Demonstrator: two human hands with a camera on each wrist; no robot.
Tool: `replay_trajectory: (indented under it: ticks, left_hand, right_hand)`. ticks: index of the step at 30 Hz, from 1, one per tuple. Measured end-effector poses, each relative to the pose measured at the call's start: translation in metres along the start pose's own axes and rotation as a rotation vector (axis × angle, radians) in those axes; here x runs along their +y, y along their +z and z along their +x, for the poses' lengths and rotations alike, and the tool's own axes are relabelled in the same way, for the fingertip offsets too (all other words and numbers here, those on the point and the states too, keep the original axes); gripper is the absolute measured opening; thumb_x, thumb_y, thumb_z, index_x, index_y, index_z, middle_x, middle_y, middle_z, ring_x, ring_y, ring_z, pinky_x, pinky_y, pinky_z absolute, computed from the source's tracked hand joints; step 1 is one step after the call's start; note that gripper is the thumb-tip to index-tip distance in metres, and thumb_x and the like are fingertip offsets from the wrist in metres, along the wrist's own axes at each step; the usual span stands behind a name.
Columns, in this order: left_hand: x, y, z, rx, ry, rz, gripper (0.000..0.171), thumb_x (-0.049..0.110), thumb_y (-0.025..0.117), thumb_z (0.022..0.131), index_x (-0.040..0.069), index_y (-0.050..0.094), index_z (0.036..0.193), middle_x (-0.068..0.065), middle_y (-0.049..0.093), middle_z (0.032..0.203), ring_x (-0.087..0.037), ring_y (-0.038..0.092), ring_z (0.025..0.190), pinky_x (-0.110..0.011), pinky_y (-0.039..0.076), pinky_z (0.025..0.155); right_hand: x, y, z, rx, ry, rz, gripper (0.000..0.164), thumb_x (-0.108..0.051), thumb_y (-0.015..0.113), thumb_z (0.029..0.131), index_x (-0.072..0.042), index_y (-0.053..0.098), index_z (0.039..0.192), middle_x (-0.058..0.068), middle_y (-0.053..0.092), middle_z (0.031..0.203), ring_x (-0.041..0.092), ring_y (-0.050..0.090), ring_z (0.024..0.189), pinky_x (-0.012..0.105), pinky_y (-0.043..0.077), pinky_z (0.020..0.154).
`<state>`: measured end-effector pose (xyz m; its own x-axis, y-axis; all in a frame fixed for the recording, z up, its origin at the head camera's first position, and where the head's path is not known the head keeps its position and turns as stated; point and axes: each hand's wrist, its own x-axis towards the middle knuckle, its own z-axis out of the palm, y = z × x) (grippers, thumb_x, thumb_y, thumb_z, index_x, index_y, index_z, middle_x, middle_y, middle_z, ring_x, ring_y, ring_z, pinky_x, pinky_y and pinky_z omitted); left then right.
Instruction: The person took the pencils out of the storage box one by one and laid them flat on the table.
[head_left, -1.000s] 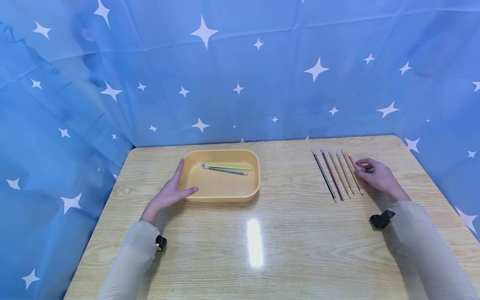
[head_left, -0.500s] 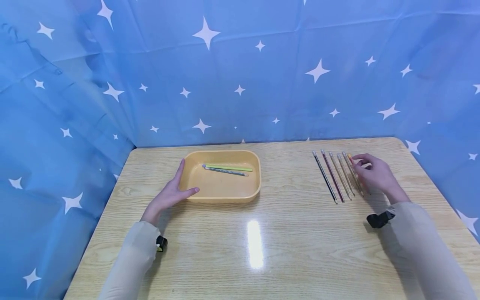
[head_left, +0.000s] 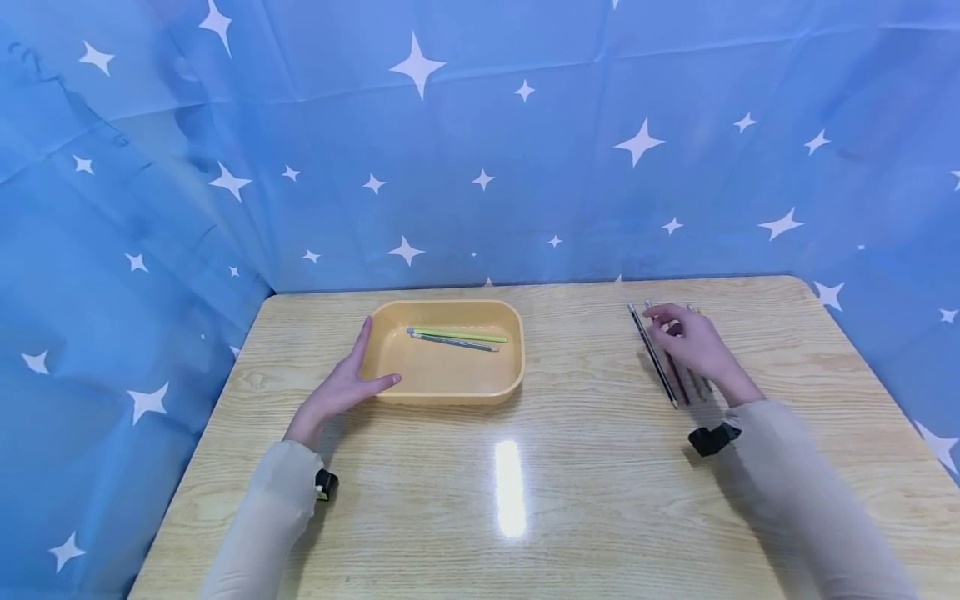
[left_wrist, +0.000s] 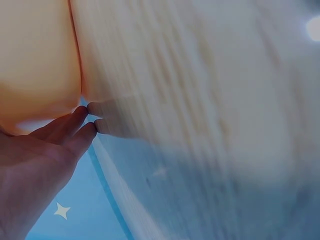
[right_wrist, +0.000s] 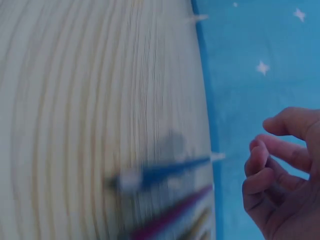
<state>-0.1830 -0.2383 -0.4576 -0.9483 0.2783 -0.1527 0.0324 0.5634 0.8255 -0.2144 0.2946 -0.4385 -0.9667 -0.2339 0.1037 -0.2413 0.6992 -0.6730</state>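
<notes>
My left hand rests against the left end of a yellow-orange plastic tray, thumb at the near rim and fingers along the side. In the left wrist view its fingertips touch the tray's outer wall. Inside the tray lie a green pencil and a dark pencil. My right hand hovers over a row of pencils, fingers loosely bent with nothing between them. A black pencil lies left of it; a dark red pencil is partly covered, and the others are mostly hidden.
The wooden table ends at the back and left against a blue curtain with white stars. A bright light reflection lies near the table's middle. Each wrist carries a small black camera.
My right hand has moved left from the red pencil at the row's right end to above the dark red and black pencils. My left hand stays at the tray.
</notes>
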Motion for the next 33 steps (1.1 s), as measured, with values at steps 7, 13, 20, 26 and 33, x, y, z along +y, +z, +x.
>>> replay_trajectory:
  ticks: [7, 13, 20, 26, 33]
  left_hand:
    - [0.027, -0.003, -0.010, -0.015, -0.003, -0.044, 0.106, 0.021, 0.070, 0.088, 0.009, -0.013, 0.153, -0.021, -0.007, 0.158, -0.044, 0.003, 0.142, -0.060, 0.009, 0.111]
    - [0.010, -0.001, -0.003, -0.002, -0.011, -0.016, 0.107, 0.029, 0.070, 0.089, 0.018, -0.014, 0.154, -0.015, -0.006, 0.160, -0.040, 0.004, 0.143, -0.057, 0.011, 0.112]
    - [0.000, 0.000, 0.001, 0.009, -0.001, -0.026, 0.108, 0.033, 0.071, 0.088, 0.024, -0.013, 0.154, -0.011, -0.005, 0.161, -0.038, 0.005, 0.144, -0.056, 0.011, 0.112]
    - [-0.002, -0.001, 0.001, 0.005, -0.004, -0.014, 0.108, 0.035, 0.070, 0.088, 0.024, -0.014, 0.154, -0.011, -0.005, 0.161, -0.037, 0.004, 0.144, -0.056, 0.011, 0.112]
    - [-0.005, 0.000, 0.003, 0.010, -0.009, -0.007, 0.110, 0.038, 0.072, 0.087, 0.024, -0.014, 0.154, -0.011, -0.005, 0.161, -0.038, 0.006, 0.144, -0.055, 0.012, 0.112]
  right_hand:
    - [-0.021, 0.026, 0.013, -0.007, -0.079, 0.053, 0.028, -0.009, 0.055, 0.098, 0.007, 0.060, 0.120, 0.018, 0.062, 0.097, 0.028, 0.060, 0.077, 0.025, 0.045, 0.058]
    - [-0.033, 0.052, 0.022, -0.049, -0.071, 0.117, 0.028, -0.010, 0.057, 0.096, 0.003, 0.061, 0.120, 0.013, 0.062, 0.095, 0.027, 0.061, 0.077, 0.029, 0.047, 0.060]
    - [-0.051, 0.076, 0.030, -0.072, -0.083, 0.167, 0.027, -0.007, 0.058, 0.094, 0.003, 0.063, 0.119, 0.012, 0.063, 0.095, 0.024, 0.060, 0.075, 0.029, 0.048, 0.061]
    - [-0.077, 0.087, 0.037, -0.059, -0.115, 0.191, 0.025, -0.004, 0.058, 0.093, 0.003, 0.064, 0.116, 0.012, 0.064, 0.094, 0.023, 0.060, 0.076, 0.028, 0.048, 0.062]
    - [-0.099, 0.102, 0.047, -0.026, -0.179, 0.245, 0.022, -0.002, 0.058, 0.093, 0.003, 0.064, 0.113, 0.017, 0.067, 0.095, 0.024, 0.061, 0.082, 0.034, 0.051, 0.070]
